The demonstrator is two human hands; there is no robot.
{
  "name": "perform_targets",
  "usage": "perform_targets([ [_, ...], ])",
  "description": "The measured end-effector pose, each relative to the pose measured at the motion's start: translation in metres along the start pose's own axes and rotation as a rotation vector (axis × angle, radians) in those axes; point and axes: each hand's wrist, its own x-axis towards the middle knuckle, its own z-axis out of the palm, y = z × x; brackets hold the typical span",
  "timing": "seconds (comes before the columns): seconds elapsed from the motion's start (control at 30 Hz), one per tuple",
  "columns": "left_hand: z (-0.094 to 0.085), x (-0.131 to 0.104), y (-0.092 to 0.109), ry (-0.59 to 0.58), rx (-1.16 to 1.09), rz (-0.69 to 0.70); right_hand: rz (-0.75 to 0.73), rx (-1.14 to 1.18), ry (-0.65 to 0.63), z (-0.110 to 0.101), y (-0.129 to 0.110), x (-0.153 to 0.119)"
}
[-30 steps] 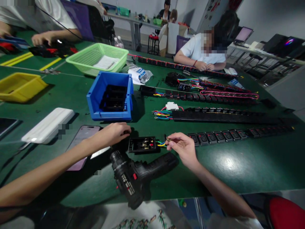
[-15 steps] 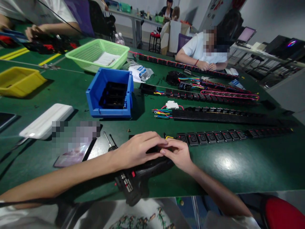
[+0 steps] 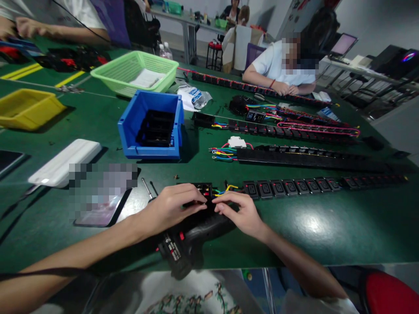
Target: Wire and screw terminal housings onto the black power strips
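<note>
My left hand (image 3: 175, 203) is over a small black module (image 3: 205, 188) with wires, its thumb and fingertips pinched together. Just right of it, my right hand (image 3: 242, 211) also holds a pinch, the two sets of fingertips a small gap apart. Anything between the fingers is too small to make out. Yellow and blue wires (image 3: 231, 188) run from the module to a long black strip of sockets (image 3: 291, 187). Beneath both hands, close to the table edge, lies a black cordless power drill (image 3: 199, 233). A screwdriver shaft (image 3: 147, 187) pokes out beyond my left hand.
A blue bin (image 3: 150, 152) with black parts stands beyond my left hand, near a green basket (image 3: 108, 76) and yellow tray (image 3: 31, 109). A phone (image 3: 108, 196) and white power bank (image 3: 65, 162) lie left. More wired strips (image 3: 307, 159) lie beyond; co-workers sit across.
My hands have drawn apart from touching fingertips, the left one going left and the right one slightly left. The module and its wires now show between them.
</note>
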Motion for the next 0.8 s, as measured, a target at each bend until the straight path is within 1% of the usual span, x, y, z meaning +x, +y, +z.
perform_targets([
  [0.1,-0.007,-0.006,-0.011,0.023,-0.002,-0.156,-0.033,-0.134,0.091,-0.007,0.003,0.003],
  [0.17,-0.009,-0.01,-0.02,0.038,0.018,-0.214,-0.074,-0.23,0.146,-0.012,0.008,0.006],
  [0.23,-0.01,-0.013,-0.026,0.051,0.036,-0.24,-0.137,-0.332,0.16,-0.017,0.014,0.011],
  [0.33,-0.011,-0.018,-0.033,0.037,0.046,-0.282,-0.209,-0.466,0.075,-0.024,0.022,0.016],
  [0.43,-0.016,-0.023,-0.037,0.037,0.047,-0.303,-0.218,-0.576,-0.047,-0.027,0.028,0.019],
  [0.5,-0.019,-0.025,-0.038,0.043,0.045,-0.298,-0.223,-0.612,-0.094,-0.028,0.031,0.02],
  [0.63,-0.021,-0.026,-0.037,0.027,0.025,-0.287,-0.224,-0.603,-0.122,-0.028,0.038,0.021],
  [0.8,-0.019,-0.026,-0.038,0.061,0.016,-0.297,-0.217,-0.566,-0.124,-0.029,0.043,0.023],
])
